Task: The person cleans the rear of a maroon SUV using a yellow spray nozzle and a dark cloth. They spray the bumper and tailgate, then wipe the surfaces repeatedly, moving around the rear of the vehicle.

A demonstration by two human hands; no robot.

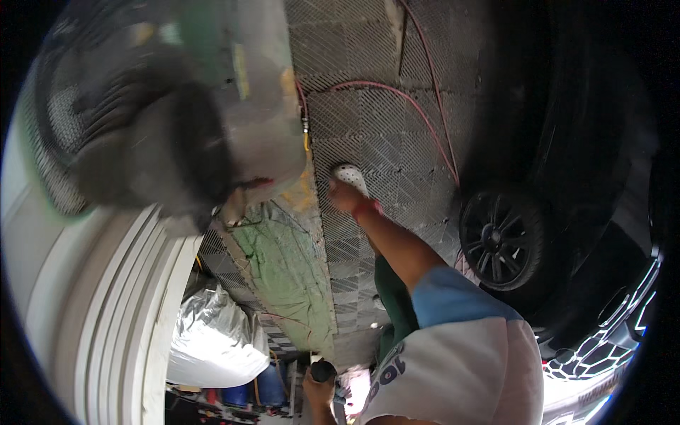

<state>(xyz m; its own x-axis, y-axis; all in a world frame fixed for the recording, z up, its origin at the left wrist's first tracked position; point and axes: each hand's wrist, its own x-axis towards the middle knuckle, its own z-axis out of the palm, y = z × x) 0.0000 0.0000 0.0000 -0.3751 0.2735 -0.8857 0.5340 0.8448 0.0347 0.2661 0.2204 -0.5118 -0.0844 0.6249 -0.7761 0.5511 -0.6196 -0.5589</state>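
Near the bottom edge, where its body is mostly hidden, we see what seems a tool [324, 370] with black, round end, gripped by our left hand [316, 391], while our right hand's [344, 196] closing we cannot tell.

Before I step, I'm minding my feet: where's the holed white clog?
In the head view, the white clog is just above centre on dark tiles, partly hidden behind the right hand.

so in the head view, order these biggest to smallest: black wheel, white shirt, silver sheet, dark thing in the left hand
1. White shirt
2. Black wheel and silver sheet: too alike to rank
3. Dark thing in the left hand
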